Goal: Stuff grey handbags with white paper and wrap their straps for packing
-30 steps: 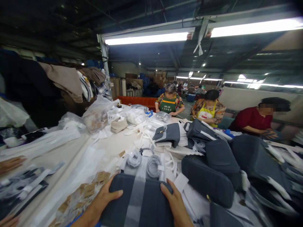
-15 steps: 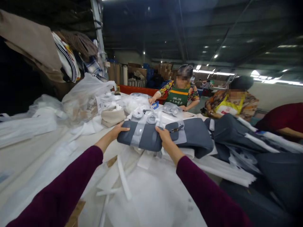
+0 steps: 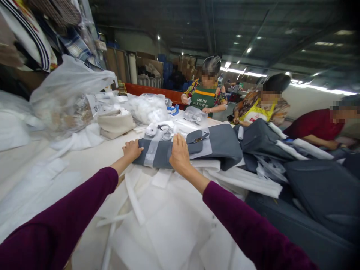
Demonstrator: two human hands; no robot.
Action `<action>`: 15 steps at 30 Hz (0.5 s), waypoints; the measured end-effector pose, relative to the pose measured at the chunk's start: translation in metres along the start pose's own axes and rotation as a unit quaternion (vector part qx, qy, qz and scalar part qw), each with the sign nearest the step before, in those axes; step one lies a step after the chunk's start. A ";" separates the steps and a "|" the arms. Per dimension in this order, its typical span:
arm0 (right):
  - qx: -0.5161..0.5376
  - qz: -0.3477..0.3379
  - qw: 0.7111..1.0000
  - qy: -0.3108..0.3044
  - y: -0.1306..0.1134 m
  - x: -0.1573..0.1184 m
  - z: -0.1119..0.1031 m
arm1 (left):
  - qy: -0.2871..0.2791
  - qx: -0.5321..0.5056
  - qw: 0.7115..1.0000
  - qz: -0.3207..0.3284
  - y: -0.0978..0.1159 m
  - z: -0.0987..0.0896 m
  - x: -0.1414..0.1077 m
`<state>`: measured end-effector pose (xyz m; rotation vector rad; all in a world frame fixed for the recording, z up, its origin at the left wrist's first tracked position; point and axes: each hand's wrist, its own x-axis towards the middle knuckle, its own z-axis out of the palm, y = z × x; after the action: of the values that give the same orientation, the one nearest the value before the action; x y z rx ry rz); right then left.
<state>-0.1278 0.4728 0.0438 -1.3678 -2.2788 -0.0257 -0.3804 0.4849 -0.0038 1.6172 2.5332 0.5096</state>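
A flat dark grey bag [image 3: 159, 147] with a translucent band wrapped across it lies on the worktable in front of me. My left hand [image 3: 132, 150] grips its left end, with the thumb on the near face. Against its right part rests my right hand [image 3: 180, 154], fingers stretched upward and close together. Just right of it is a larger dark grey bag [image 3: 222, 140] with a buckled flap [image 3: 197, 139] over translucent film. Behind the held bag sit rolled straps in clear wrap [image 3: 166, 133].
White foam sheets and strips [image 3: 135, 198] cover the near table. A beige pouch [image 3: 114, 123] and plastic bags [image 3: 67, 93] stand at the left. More dark grey bags [image 3: 317, 187] are piled right. Across the table a co-worker in a green apron [image 3: 201, 99] and others work.
The held bag has come down beside the larger bag. My right hand has gone from gripping with its thumb on top to straightened fingers. The view has turned slightly right.
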 end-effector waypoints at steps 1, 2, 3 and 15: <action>-0.049 -0.035 0.998 -0.010 0.012 -0.009 -0.014 | 0.027 0.012 1.000 0.008 0.004 -0.002 -0.010; -0.099 -0.057 0.993 -0.022 0.026 -0.017 -0.026 | 0.053 0.024 0.998 0.017 0.007 -0.006 -0.021; -0.148 -0.069 0.986 -0.040 0.041 -0.024 -0.037 | 0.072 0.029 0.997 0.030 0.011 -0.009 -0.032; -0.273 -0.068 0.942 -0.184 0.091 -0.045 -0.030 | -0.035 -0.117 0.941 0.314 -0.002 -0.126 -0.241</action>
<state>-0.0227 0.4733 0.0321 -1.5778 -2.8174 -0.5267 -0.3094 0.2399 0.0902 2.2706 1.7737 0.7488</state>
